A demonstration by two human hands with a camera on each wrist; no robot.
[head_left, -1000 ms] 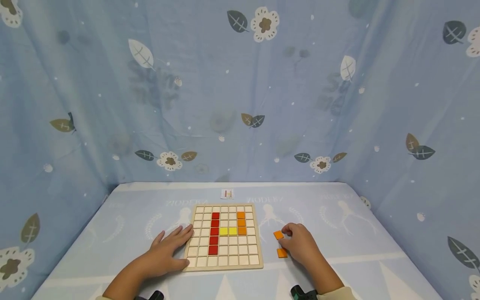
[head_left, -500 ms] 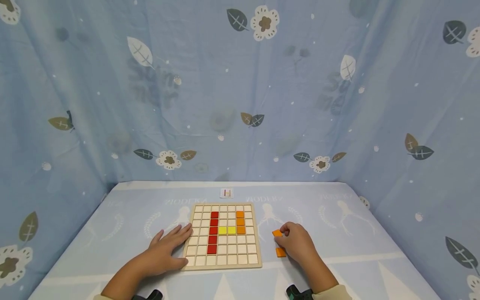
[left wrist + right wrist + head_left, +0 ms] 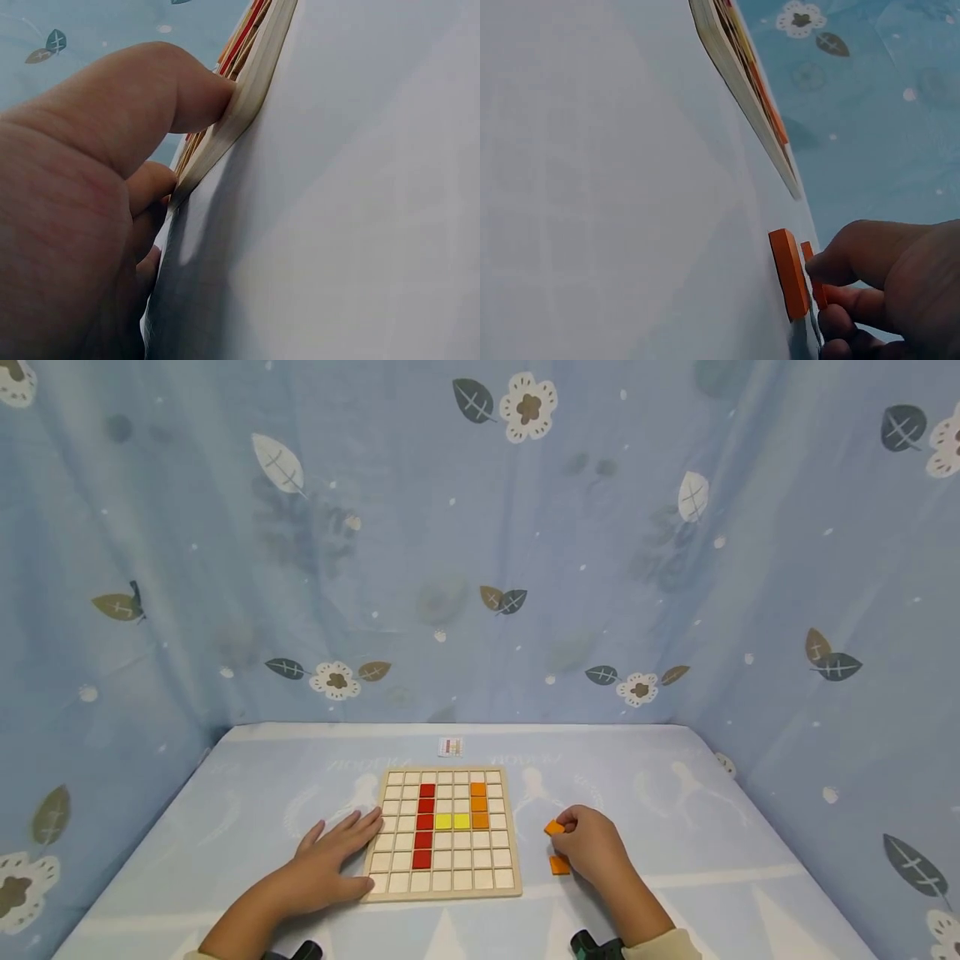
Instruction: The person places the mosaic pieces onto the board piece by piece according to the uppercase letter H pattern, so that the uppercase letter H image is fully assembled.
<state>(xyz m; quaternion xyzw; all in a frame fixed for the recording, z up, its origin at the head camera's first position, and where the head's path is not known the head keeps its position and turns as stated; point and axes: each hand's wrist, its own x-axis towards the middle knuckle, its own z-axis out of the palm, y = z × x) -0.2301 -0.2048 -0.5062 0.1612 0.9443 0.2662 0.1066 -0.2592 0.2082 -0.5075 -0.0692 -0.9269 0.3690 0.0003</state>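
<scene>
A wooden grid board (image 3: 442,896) lies on the table, with a column of red tiles (image 3: 423,821), two yellow tiles (image 3: 453,821) and a short orange column (image 3: 478,805) set in its cells. My left hand (image 3: 330,864) rests along the board's left side, fingers spread; in the left wrist view its thumb (image 3: 199,97) touches the edge. Right of the board, my right hand (image 3: 597,847) pinches a loose orange tile (image 3: 553,827) between thumb and fingers, low at the table. Nearer to me lies a second orange tile (image 3: 788,274), apart from the fingers.
Behind the board lies a small printed card (image 3: 451,747) with a coloured pattern. A pale patterned cloth covers the table (image 3: 637,777). Blue printed curtains (image 3: 480,552) hang along its back and sides. Dark camera mounts (image 3: 596,946) sit at both wrists.
My right hand has shifted slightly left, and its thumb has come onto the farther orange tile. The left hand stays on the board's edge; the board's tiles are unchanged.
</scene>
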